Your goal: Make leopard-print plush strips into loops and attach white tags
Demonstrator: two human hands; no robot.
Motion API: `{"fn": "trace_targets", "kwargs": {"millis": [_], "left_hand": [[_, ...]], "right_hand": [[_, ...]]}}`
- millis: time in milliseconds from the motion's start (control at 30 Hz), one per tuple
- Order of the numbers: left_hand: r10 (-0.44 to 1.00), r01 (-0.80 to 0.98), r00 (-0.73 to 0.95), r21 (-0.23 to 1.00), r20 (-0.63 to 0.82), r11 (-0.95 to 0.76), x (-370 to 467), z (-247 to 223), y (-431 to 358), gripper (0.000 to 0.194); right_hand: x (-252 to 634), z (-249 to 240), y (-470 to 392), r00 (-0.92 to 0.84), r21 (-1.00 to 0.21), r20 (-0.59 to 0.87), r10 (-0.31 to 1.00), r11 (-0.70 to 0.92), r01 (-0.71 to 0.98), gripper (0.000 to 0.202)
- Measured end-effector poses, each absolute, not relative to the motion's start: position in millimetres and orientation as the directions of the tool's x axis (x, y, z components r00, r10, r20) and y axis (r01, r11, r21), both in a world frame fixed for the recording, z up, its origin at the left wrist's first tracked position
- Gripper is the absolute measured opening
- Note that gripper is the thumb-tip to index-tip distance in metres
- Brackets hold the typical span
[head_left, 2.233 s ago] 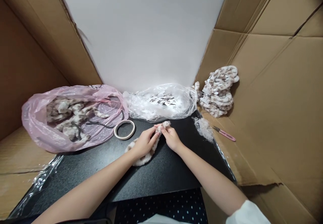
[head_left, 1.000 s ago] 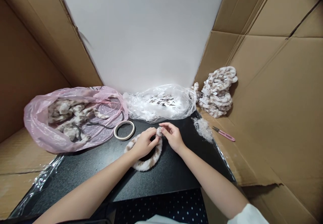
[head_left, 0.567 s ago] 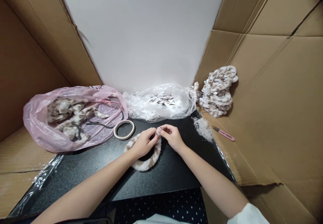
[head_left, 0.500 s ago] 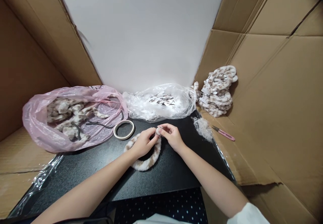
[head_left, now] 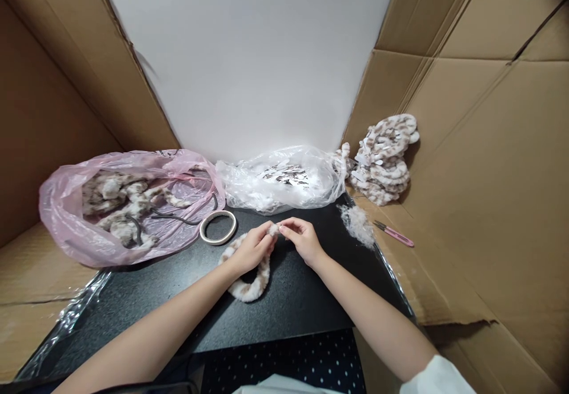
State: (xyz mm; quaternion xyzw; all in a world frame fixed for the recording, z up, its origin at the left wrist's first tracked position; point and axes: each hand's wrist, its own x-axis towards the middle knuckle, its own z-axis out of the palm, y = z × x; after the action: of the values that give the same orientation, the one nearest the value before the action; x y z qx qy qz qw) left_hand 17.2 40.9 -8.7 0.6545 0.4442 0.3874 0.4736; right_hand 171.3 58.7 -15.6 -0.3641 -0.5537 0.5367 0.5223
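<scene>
A furry white ring with brown patches (head_left: 249, 290), shaped like a headband, lies on the black table under my left hand. My left hand (head_left: 253, 249) is closed on its upper right part, and a tuft of it sticks out past the thumb and fingers. My right hand (head_left: 301, 240) is pinched at that tuft, fingertips meeting the end of the fur. Whether a small piece sits between those fingertips is too small to tell. A roll of cream tape (head_left: 217, 241) lies just left of the ring.
A pink plastic bag (head_left: 66, 228) of furry pieces and dark cords is at left. Behind the hands sits a clear bag (head_left: 240, 189) of small tags. Finished-looking furry rings (head_left: 384, 163) are piled at right, near white fluff (head_left: 358, 226) and pink thread snips (head_left: 395, 237). Cardboard walls (head_left: 498, 145) enclose the table.
My left hand has closed more tightly around the furry ring, and the ring's right side has drawn inward to the left. My right fingertips have shifted slightly apart from the left hand.
</scene>
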Motion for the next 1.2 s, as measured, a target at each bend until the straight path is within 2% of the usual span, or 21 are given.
{"fn": "trace_targets", "kwargs": {"millis": [167, 367, 500, 800, 967, 1133, 1200], "left_hand": [[0.939, 0.153, 0.343, 0.987, 0.002, -0.058, 18, -10, 42, 0.028], [0.935, 0.126, 0.355, 0.991, 0.0, -0.047, 16, -13, 44, 0.039], [0.929, 0.129, 0.369, 0.99, 0.011, -0.063, 15, -16, 45, 0.041], [0.925, 0.125, 0.379, 0.989, 0.027, -0.08, 16, -17, 46, 0.039], [0.925, 0.127, 0.38, 0.988, 0.029, -0.084, 16, -17, 46, 0.039], [0.922, 0.125, 0.386, 0.989, 0.028, -0.082, 16, -18, 47, 0.04], [0.922, 0.124, 0.386, 0.989, 0.025, -0.079, 15, -18, 47, 0.04]], "right_hand": [[173, -16, 60, -0.136, -0.974, 0.178, 0.975, 0.156, -0.163, 0.017], [174, -18, 63, -0.135, -0.976, 0.156, 0.979, 0.132, -0.173, 0.022], [173, -19, 63, -0.137, -0.98, 0.152, 0.979, 0.131, -0.148, 0.02], [174, -18, 66, -0.039, -0.97, 0.116, 0.992, 0.104, -0.22, 0.026], [174, -21, 67, 0.033, -0.968, 0.164, 0.986, 0.167, -0.185, 0.014], [179, -23, 70, 0.14, -0.976, 0.177, 0.974, 0.192, -0.1, 0.022], [182, -24, 70, 0.188, -0.978, 0.199, 0.962, 0.206, -0.019, 0.022]]}}
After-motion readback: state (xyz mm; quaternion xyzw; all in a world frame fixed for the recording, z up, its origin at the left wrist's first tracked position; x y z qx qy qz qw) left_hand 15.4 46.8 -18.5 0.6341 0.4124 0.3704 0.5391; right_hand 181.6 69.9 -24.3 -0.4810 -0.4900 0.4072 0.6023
